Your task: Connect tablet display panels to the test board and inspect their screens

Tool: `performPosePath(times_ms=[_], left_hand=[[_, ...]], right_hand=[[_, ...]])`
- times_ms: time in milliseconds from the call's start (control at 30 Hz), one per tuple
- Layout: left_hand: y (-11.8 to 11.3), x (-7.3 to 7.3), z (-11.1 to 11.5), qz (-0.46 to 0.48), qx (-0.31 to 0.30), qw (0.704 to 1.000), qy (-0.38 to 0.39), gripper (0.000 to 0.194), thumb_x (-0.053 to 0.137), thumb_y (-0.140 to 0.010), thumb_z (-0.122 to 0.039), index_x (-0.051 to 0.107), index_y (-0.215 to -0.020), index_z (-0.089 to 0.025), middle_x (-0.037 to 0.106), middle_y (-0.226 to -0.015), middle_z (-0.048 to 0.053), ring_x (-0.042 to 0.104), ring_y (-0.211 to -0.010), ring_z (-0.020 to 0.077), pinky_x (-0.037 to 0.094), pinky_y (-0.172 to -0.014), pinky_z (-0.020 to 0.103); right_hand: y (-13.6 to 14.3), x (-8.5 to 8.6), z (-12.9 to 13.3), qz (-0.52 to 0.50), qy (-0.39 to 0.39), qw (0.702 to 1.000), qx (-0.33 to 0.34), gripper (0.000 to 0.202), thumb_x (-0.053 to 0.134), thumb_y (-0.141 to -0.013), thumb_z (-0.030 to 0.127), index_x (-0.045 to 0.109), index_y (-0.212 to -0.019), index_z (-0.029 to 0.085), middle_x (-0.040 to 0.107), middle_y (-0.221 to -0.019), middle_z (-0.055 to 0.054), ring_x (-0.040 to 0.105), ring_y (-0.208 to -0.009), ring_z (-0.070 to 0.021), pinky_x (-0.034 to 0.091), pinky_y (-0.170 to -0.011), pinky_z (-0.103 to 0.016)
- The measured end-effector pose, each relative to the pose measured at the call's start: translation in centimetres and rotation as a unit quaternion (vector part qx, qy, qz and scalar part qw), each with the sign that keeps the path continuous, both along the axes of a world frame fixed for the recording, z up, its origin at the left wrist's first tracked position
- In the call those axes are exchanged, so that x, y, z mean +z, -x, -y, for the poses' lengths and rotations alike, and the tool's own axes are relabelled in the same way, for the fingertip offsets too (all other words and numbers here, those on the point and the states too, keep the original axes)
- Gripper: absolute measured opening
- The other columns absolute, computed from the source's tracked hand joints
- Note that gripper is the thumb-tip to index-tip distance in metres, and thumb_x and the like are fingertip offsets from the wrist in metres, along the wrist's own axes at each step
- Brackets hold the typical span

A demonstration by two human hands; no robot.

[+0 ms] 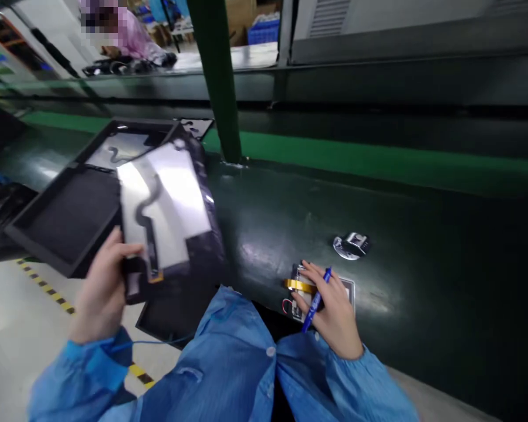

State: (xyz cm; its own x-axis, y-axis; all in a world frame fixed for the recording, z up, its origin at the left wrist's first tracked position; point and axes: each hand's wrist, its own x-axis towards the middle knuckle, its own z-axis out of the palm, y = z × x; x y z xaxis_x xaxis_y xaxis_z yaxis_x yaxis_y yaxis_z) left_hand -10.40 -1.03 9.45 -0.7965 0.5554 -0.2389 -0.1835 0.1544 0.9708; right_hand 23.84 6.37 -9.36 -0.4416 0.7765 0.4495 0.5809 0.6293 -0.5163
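My left hand grips the lower left edge of a flat display panel, raised and tilted over the left side of the bench. Its back is silver, with a dark bent ribbon cable ending in a gold tip. In my right hand a blue marker pen lies between the fingers. That same hand rests over a small flat electronic assembly by the bench's front edge, partly hidden beneath it. A gold-coloured flex strip and thin red and white wires show at its left side.
Black trays stand at the left, one holding another silver-backed panel. A small shiny metallic piece lies on the dark green bench. A green post rises from the bench. Across the line, a person in pink works.
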Motion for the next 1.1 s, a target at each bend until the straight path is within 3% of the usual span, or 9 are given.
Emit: performPosePath(times_ms=[167, 233, 300, 433, 533, 700, 800, 967, 1100], left_hand=[[-5.1, -8.8, -3.9, 0.124, -0.178, 0.976, 0.035, 0.058, 0.074, -0.057, -0.014, 0.07, -0.114, -0.022, 0.078, -0.103, -0.001, 0.074, -0.081, 0.0153, 0.059, -0.065, 0.019], [-6.0, -11.2, -5.0, 0.129, -0.227, 0.964, 0.044, 0.06, 0.073, -0.059, -0.015, 0.068, -0.118, -0.021, 0.077, -0.112, 0.001, 0.074, -0.089, 0.0174, 0.059, -0.068, 0.02], [-6.4, -12.6, -5.8, 0.111, -0.27, 0.956, 0.04, 0.06, 0.071, -0.061, -0.015, 0.065, -0.121, -0.02, 0.076, -0.117, 0.003, 0.073, -0.097, 0.0192, 0.058, -0.071, 0.021], [-6.4, -14.2, -6.6, 0.029, -0.346, 0.937, 0.027, 0.062, 0.067, -0.071, -0.018, 0.058, -0.132, -0.021, 0.069, -0.136, 0.008, 0.066, -0.122, 0.025, 0.055, -0.099, 0.033], [-6.1, -14.8, -6.5, -0.098, -0.377, 0.921, 0.017, 0.064, 0.065, -0.08, -0.024, 0.051, -0.143, -0.021, 0.055, -0.153, 0.013, 0.051, -0.141, 0.0285, 0.039, -0.12, 0.046], [-6.2, -13.9, -5.4, -0.318, -0.397, 0.861, 0.027, 0.049, 0.054, -0.093, -0.027, 0.055, -0.142, -0.021, 0.042, -0.163, 0.016, 0.038, -0.151, 0.0313, 0.031, -0.123, 0.057], [-6.2, -13.7, -5.7, -0.428, -0.394, 0.813, 0.021, 0.045, 0.048, -0.097, -0.026, 0.056, -0.141, -0.02, 0.044, -0.161, 0.015, 0.031, -0.154, 0.0301, 0.02, -0.126, 0.06], [-5.3, -16.4, -8.4, -0.485, -0.338, 0.806, -0.03, 0.045, 0.039, -0.102, -0.032, 0.054, -0.141, -0.016, 0.049, -0.157, 0.017, 0.033, -0.154, 0.0273, 0.023, -0.127, 0.053], [-4.6, -18.0, -9.9, -0.499, -0.359, 0.788, -0.016, 0.046, 0.038, -0.102, -0.036, 0.056, -0.14, -0.018, 0.053, -0.154, 0.016, 0.037, -0.152, 0.0286, 0.021, -0.127, 0.055]], right_hand=[[-1.1, -0.1, 0.0, 0.015, 0.022, 1.0, 0.0, 0.038, 0.063, -0.096, 0.036, 0.055, -0.132, 0.024, 0.066, -0.138, -0.014, 0.064, -0.127, -0.0334, 0.046, -0.11, -0.059], [-2.4, -0.1, 0.1, 0.015, 0.035, 0.999, 0.0, 0.039, 0.064, -0.096, 0.037, 0.055, -0.131, 0.024, 0.066, -0.138, -0.013, 0.063, -0.129, -0.0333, 0.046, -0.111, -0.059], [-3.7, 0.0, 0.2, 0.013, 0.049, 0.999, -0.008, 0.04, 0.066, -0.094, 0.038, 0.057, -0.13, 0.025, 0.066, -0.138, -0.013, 0.062, -0.13, -0.0333, 0.045, -0.112, -0.059], [-5.3, 0.4, 0.6, 0.004, 0.066, 0.997, -0.037, 0.039, 0.069, -0.092, 0.039, 0.059, -0.127, 0.025, 0.066, -0.137, -0.013, 0.062, -0.129, -0.0329, 0.047, -0.111, -0.055], [-5.3, 0.8, 0.7, 0.005, 0.067, 0.997, -0.044, 0.038, 0.069, -0.091, 0.039, 0.059, -0.125, 0.024, 0.067, -0.136, -0.014, 0.063, -0.128, -0.0335, 0.047, -0.11, -0.055], [-5.0, 0.9, 0.7, 0.004, 0.066, 0.997, -0.042, 0.038, 0.07, -0.09, 0.036, 0.059, -0.125, 0.024, 0.067, -0.136, -0.014, 0.063, -0.128, -0.0338, 0.046, -0.111, -0.056], [-4.9, 1.0, 0.7, -0.004, 0.07, 0.997, -0.043, 0.038, 0.071, -0.089, 0.034, 0.061, -0.124, 0.024, 0.068, -0.136, -0.013, 0.063, -0.129, -0.0332, 0.046, -0.112, -0.055], [-5.0, 1.3, 0.8, -0.045, 0.097, 0.993, -0.05, 0.039, 0.075, -0.085, 0.035, 0.063, -0.121, 0.025, 0.07, -0.134, -0.011, 0.064, -0.128, -0.0328, 0.043, -0.115, -0.057], [-5.0, 1.0, 0.9, -0.146, 0.147, 0.976, -0.064, 0.042, 0.079, -0.082, 0.037, 0.064, -0.119, 0.026, 0.071, -0.132, -0.009, 0.067, -0.124, -0.0314, 0.042, -0.117, -0.055]])
